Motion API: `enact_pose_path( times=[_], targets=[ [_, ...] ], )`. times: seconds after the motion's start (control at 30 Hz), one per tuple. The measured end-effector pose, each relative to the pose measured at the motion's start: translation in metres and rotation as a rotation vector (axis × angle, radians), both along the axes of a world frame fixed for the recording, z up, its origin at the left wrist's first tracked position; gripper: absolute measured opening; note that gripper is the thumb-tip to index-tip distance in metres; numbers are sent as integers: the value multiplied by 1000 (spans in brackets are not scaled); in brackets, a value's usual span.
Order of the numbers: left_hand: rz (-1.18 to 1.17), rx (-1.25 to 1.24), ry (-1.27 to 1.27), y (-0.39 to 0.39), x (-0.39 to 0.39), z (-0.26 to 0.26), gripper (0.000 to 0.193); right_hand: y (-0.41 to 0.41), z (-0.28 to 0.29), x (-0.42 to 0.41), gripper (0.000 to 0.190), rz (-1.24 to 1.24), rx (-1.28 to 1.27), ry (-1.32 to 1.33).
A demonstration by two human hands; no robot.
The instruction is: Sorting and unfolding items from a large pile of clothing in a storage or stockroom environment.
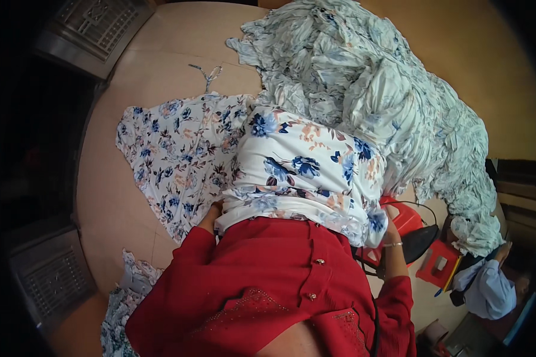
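White fabric with blue and peach flowers (301,156) lies across my lap, gathered in folds at my waist. My left hand (215,211) is at the fabric's left edge, its fingers mostly hidden by the cloth. At the right edge, my right hand (391,221) holds a bunched part of the same fabric; a bracelet circles that wrist. To the left, a flat piece of white cloth with smaller flowers (178,151) is spread over the tiled floor (111,178) and meets the lap fabric.
A large crumpled heap of pale printed fabric (339,67) rises ahead and to the right. Red plastic stools (404,216) and a dark pointed object (422,243) stand at my right. Another person in a light shirt (491,290) sits beyond. More floral cloth (120,312) lies behind left.
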State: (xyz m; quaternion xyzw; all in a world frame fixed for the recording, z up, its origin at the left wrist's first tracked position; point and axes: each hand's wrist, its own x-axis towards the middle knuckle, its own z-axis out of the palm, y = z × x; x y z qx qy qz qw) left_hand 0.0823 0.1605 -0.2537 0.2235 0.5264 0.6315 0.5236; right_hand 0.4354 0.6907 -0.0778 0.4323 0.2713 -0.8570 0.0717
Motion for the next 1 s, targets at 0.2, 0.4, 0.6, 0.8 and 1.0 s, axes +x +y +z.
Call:
enact_pose_path(
  times=[0.2,0.4,0.6,0.8,1.0],
  targets=[
    [180,-773,-210,91,-28,228,41,-3,151,-60,28,607,1031,-35],
    [-202,-254,829,72,-169,330,21,50,268,-159,25,771,1624,-163],
    [620,146,1490,107,-345,479,45,191,424,-271,25,228,1654,773],
    [723,83,1548,90,-342,520,37,184,462,-280,28,219,1896,750],
    [792,42,1566,112,-334,555,29,186,483,-268,28,15,2024,489]
  ],
)
